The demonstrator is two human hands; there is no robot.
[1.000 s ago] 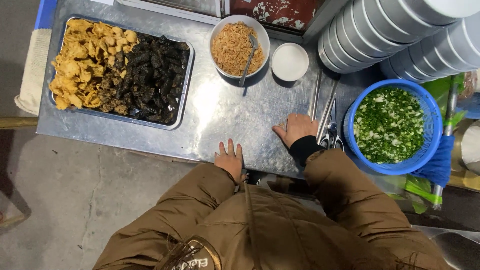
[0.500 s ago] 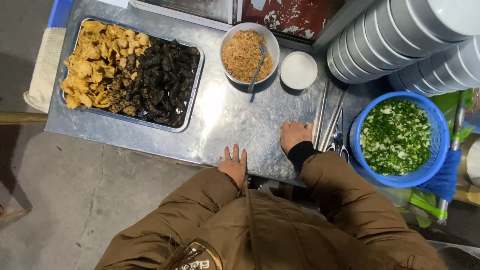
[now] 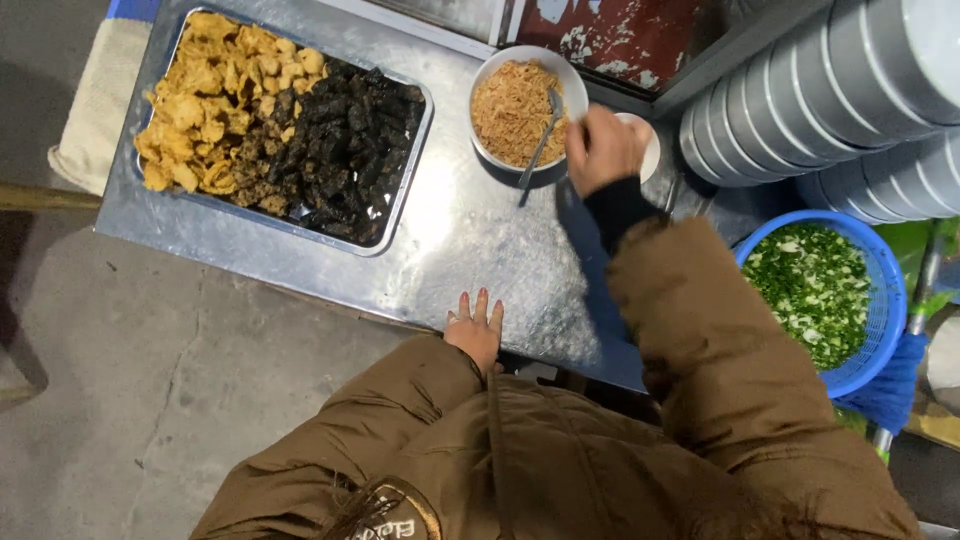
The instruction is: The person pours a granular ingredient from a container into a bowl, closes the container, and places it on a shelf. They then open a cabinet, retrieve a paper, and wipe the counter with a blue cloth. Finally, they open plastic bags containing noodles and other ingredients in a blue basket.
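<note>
Her right hand [image 3: 600, 148] curls, grip unclear, beside the spoon [image 3: 540, 142]: light, stiff, best pinched mid-handle.

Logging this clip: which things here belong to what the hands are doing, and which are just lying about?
In use:
- right hand over the small white dish
- bowl of fried shreds with spoon
- left hand on steel table

Lying about:
- tray of fried food
- blue basket of greens
- stacked bowls

Tray [image 3: 415, 100] lies left of bowl [image 3: 490, 75]; basket [image 3: 885, 300] sits far right.
</note>
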